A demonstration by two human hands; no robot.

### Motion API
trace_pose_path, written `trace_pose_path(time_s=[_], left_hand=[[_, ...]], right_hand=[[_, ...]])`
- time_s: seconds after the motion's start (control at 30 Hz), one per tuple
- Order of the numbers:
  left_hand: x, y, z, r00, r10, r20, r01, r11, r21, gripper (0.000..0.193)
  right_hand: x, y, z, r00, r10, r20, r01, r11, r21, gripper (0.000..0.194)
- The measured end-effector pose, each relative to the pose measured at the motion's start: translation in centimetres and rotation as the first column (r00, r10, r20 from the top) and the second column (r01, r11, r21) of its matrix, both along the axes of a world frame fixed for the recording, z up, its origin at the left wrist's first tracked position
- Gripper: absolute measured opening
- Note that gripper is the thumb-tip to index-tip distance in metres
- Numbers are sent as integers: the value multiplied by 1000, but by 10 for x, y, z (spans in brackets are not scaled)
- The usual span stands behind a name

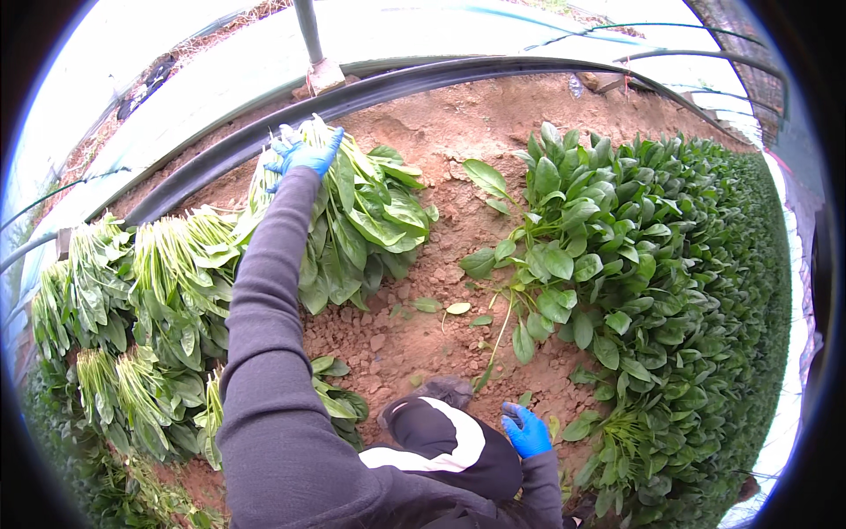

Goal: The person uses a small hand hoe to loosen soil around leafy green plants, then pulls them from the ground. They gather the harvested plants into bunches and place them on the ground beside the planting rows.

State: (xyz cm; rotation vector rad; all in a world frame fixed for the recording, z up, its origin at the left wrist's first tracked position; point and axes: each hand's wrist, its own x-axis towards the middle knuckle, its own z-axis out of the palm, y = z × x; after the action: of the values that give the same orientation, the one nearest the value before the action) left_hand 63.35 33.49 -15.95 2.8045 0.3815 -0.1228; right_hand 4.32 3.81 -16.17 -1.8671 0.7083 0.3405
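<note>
My left hand [307,157], in a blue glove, reaches far forward and lies on the pale stems of a pile of cut spinach [370,211]. Its thumb and fingers are spread over the stems, and the leaves fan out to the right. Near my knee, my right hand [527,431], also gloved in blue, hangs above the soil with its fingers partly bent; whether it holds something small is unclear. Several cut spinach bunches [178,264] lie left of my left arm. Standing spinach plants [634,264] fill the right side, their nearest leaves a little way from my right hand.
Reddish, clumpy soil [423,357] with a few loose leaves [457,308] runs between cut and standing plants. A dark curved pipe or rolled edging [396,82] crosses ahead, beside a metal post [308,30] on a block [326,76]. Pale plastic sheeting [449,33] lies beyond.
</note>
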Motion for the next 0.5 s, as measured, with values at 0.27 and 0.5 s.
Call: trace_pose_path(time_s=[0.27,0.5], left_hand=[[19,-8,-37,995,75,-72,-77,997,-22,94],[20,-2,-58,996,92,3,-92,996,3,86]], right_hand=[[-18,-1,2,996,-26,-85,22,999,-49,38],[-31,1,6,985,-119,-128,119,993,-9,37]])
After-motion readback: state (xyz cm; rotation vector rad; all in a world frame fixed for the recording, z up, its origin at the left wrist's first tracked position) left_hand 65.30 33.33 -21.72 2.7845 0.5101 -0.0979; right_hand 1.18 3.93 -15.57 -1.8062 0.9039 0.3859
